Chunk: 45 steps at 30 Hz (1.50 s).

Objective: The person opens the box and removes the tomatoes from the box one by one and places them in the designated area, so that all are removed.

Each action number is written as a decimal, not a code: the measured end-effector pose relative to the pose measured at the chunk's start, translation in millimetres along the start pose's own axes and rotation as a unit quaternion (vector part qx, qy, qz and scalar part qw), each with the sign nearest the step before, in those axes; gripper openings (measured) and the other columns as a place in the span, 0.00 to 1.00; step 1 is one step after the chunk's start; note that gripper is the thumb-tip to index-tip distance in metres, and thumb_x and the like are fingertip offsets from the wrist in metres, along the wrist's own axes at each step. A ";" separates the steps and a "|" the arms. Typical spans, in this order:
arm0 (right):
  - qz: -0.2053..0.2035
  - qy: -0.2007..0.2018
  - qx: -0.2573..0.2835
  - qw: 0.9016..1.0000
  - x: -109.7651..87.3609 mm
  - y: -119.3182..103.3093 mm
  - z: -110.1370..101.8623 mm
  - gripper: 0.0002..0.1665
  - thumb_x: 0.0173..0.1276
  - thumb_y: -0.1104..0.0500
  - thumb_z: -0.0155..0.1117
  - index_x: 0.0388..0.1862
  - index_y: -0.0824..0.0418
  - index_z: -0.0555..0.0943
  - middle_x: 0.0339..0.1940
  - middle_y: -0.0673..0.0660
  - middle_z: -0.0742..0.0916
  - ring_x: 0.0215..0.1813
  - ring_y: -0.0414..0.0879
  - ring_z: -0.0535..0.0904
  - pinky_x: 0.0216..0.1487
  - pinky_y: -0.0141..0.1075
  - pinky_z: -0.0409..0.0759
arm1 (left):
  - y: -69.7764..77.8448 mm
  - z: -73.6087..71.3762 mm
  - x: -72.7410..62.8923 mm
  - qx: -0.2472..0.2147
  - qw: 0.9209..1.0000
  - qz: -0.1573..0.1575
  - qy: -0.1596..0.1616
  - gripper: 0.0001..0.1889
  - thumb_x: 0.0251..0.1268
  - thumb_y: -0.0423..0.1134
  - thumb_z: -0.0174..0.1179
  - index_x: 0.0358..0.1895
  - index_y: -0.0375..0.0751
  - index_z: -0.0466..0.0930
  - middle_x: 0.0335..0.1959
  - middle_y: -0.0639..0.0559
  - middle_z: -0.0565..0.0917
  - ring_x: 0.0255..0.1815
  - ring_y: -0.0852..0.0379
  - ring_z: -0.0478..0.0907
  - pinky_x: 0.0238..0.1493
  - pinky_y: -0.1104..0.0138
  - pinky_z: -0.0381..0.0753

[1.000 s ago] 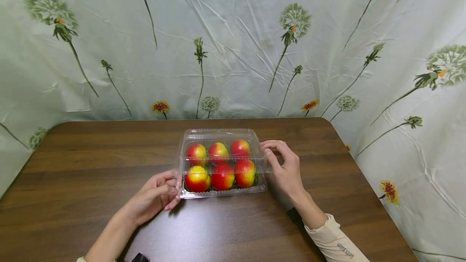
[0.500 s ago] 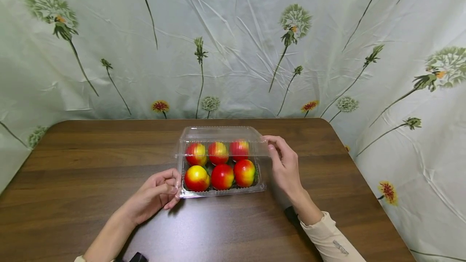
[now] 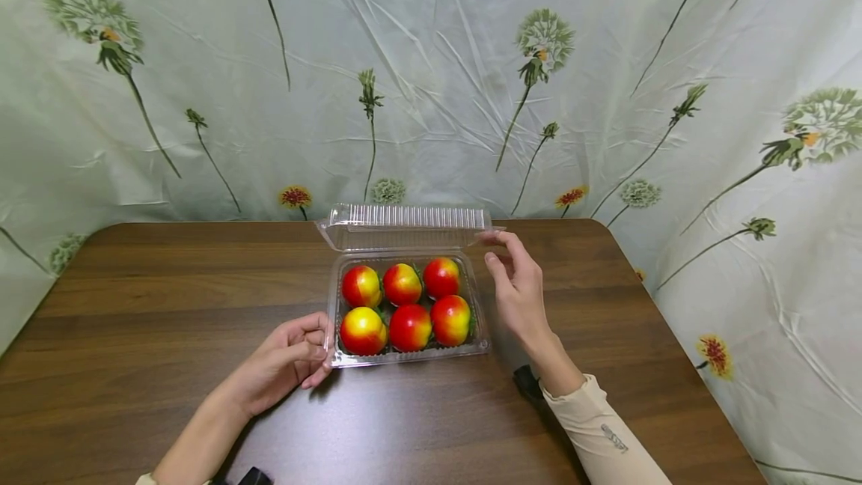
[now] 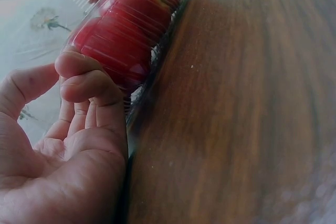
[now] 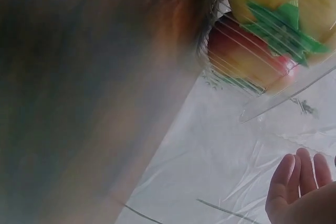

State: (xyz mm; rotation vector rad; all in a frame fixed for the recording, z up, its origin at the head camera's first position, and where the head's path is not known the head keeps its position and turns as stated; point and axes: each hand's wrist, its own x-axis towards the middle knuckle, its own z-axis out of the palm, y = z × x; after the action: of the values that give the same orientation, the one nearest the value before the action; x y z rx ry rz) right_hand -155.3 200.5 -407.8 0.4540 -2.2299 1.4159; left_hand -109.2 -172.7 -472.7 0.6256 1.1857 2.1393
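Note:
A clear plastic clamshell box (image 3: pixel 412 360) sits on the table with its lid (image 3: pixel 411 227) tipped up and back. Inside it, two rows of round red-and-yellow fruits (image 3: pixel 411 328) are uncovered; the right wrist view shows a green star-shaped leaf (image 5: pixel 283 30) on one fruit. My left hand (image 3: pixel 286 365) holds the box's left edge between thumb and curled fingers, also seen from close by in the left wrist view. At the lid's right end is my right hand (image 3: pixel 521 290), its fingertips at the lid's edge and its thumb apart from them.
The brown wooden table (image 3: pixel 168 305) stands against a pale curtain (image 3: pixel 431 96) printed with dandelions. Its back edge runs just behind the box. Black wrist straps (image 3: pixel 527 380) and light sleeves (image 3: pixel 599 425) are on the arms.
The lid has swung up and backward from over the fruits. My right hand has moved away from me with it, and its thumb has come off the edge. The left hand stays put.

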 end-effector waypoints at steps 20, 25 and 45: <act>-0.027 -0.074 0.011 0.997 1.5 7.7 6.0 0.47 0.69 0.70 0.68 0.83 0.55 0.60 0.78 0.62 0.75 0.79 0.53 0.69 0.73 0.54 0.75 | 0.1 -1.4 -0.8 -0.006 1.000 0.005 -0.012 0.16 0.71 0.18 0.37 0.47 0.37 0.73 0.35 0.53 0.85 0.26 0.57 0.75 0.29 0.74 0.75; -0.029 -0.089 0.015 0.996 0.4 11.7 7.1 0.49 0.68 0.67 0.70 0.84 0.55 0.58 0.81 0.60 0.71 0.81 0.53 0.65 0.75 0.58 0.72 | 0.2 -1.5 -0.9 -0.004 1.000 -0.002 -0.005 0.15 0.72 0.18 0.37 0.47 0.37 0.72 0.35 0.53 0.85 0.26 0.58 0.76 0.29 0.74 0.76; -0.020 -0.129 -0.001 0.991 0.2 14.7 4.9 0.48 0.68 0.63 0.71 0.84 0.61 0.60 0.85 0.59 0.64 0.83 0.53 0.61 0.76 0.60 0.71 | 0.7 -1.0 -0.9 -0.005 1.000 -0.001 -0.010 0.15 0.72 0.19 0.37 0.47 0.36 0.72 0.35 0.53 0.85 0.26 0.57 0.75 0.29 0.75 0.77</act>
State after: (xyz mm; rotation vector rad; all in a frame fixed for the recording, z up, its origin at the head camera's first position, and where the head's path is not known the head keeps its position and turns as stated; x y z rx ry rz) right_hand -163.9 202.2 -420.6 0.7137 -2.4077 1.4008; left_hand -109.4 -174.2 -472.7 0.6395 1.1633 2.1311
